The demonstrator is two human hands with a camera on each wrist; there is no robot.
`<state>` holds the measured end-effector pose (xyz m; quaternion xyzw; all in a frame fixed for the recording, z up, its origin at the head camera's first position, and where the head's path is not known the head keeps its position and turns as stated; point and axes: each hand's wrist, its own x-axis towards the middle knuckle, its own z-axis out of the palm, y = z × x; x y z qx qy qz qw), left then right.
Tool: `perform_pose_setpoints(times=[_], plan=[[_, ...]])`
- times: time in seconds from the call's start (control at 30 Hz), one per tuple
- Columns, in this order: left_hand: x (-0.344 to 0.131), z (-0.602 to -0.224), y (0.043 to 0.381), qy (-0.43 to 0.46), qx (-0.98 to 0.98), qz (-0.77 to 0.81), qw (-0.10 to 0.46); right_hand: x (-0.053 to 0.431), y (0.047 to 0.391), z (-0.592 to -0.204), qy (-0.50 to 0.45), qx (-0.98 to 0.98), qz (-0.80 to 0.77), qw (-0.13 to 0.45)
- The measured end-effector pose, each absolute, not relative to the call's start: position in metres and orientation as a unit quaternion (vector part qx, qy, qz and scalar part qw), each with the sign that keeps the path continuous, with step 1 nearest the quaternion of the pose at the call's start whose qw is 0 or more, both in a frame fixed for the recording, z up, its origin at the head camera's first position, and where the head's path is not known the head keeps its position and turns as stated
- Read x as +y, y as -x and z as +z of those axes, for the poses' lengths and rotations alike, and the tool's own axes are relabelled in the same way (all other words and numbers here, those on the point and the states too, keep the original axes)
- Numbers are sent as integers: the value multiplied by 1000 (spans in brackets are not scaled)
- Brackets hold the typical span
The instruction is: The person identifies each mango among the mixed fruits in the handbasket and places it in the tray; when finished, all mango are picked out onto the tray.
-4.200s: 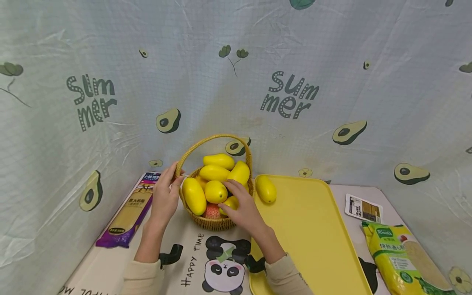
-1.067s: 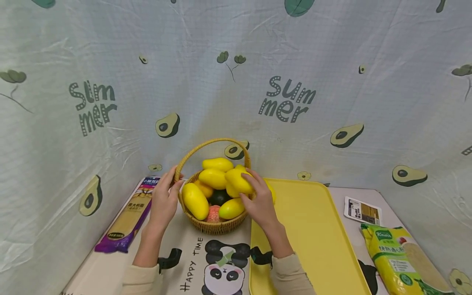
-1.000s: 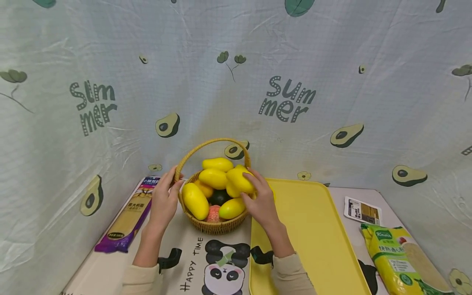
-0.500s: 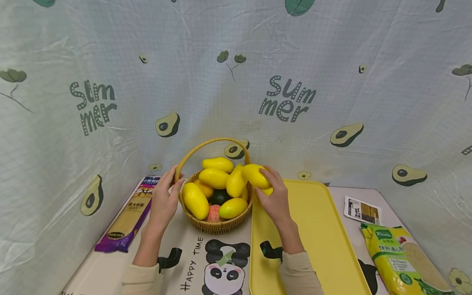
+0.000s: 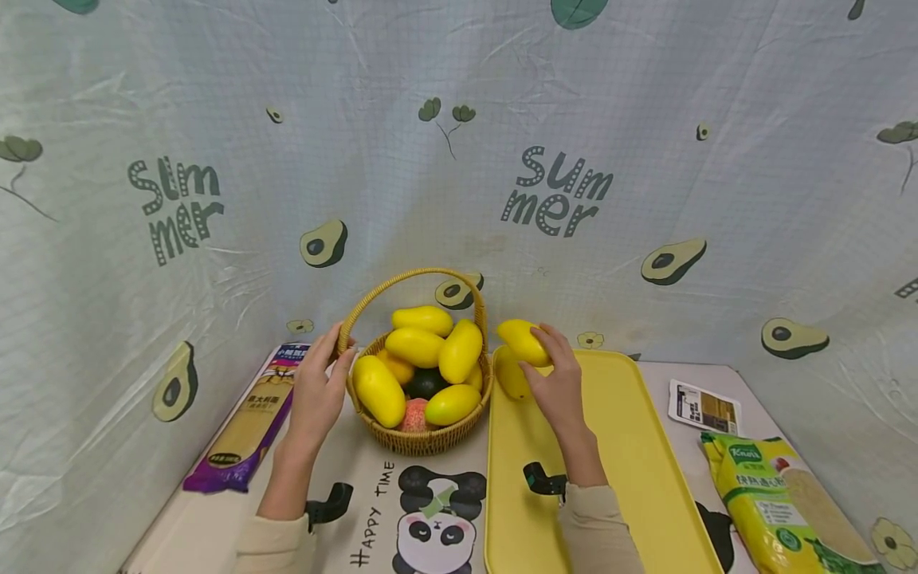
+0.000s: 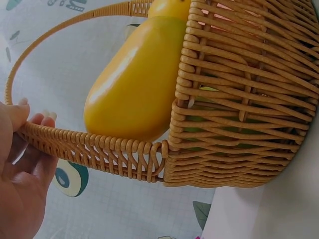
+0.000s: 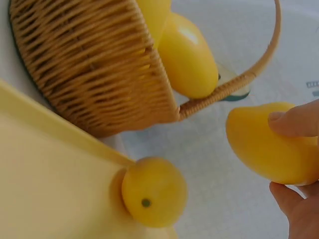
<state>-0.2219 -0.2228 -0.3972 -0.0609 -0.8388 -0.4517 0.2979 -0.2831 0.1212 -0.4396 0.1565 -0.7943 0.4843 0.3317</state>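
A wicker basket (image 5: pixel 423 441) heaped with yellow mangoes (image 5: pixel 416 347) stands left of a yellow tray (image 5: pixel 610 454). My left hand (image 5: pixel 320 391) grips the left side of its arched handle (image 6: pixel 107 153), fingers curled round the wicker. Over the tray's far left corner, my right hand (image 5: pixel 559 387) holds a mango (image 7: pixel 264 144) between thumb and fingers, clear of the basket. Just below it a second mango (image 7: pixel 154 194) lies on the tray. A dark green fruit (image 5: pixel 426 384) and a pinkish-red fruit (image 5: pixel 416 416) show among the mangoes in the basket.
A purple pack of noodles (image 5: pixel 247 422) lies at the left. Right of the tray are a small flat packet (image 5: pixel 705 406) and a green-and-yellow Knorr bag (image 5: pixel 782 494). A printed curtain (image 5: pixel 402 183) hangs behind. The table bears a panda print (image 5: pixel 439 526).
My right hand has lifted a mango from the basket and carried it right, over the tray. My left hand has stayed on the handle. The dark green fruit has come into view.
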Motion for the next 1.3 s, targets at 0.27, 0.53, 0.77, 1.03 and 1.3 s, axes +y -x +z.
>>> perform_pose_setpoints(times=[0.27, 0.53, 0.77, 1.03, 1.3], plan=[[-221, -397, 222, 61, -839, -452, 296, 139, 287, -447, -107, -796, 498, 329], [-221, -399, 224, 60, -838, -457, 293, 149, 289, -454, -76, -806, 499, 308], [-221, -399, 224, 60, -836, -461, 292, 153, 293, -462, -52, -824, 484, 291], [-222, -400, 227, 62, -835, -457, 301, 156, 292, -467, -29, -833, 482, 269], [-224, -400, 225, 59, -834, -456, 305, 155, 292, -472, -21, -836, 487, 253]])
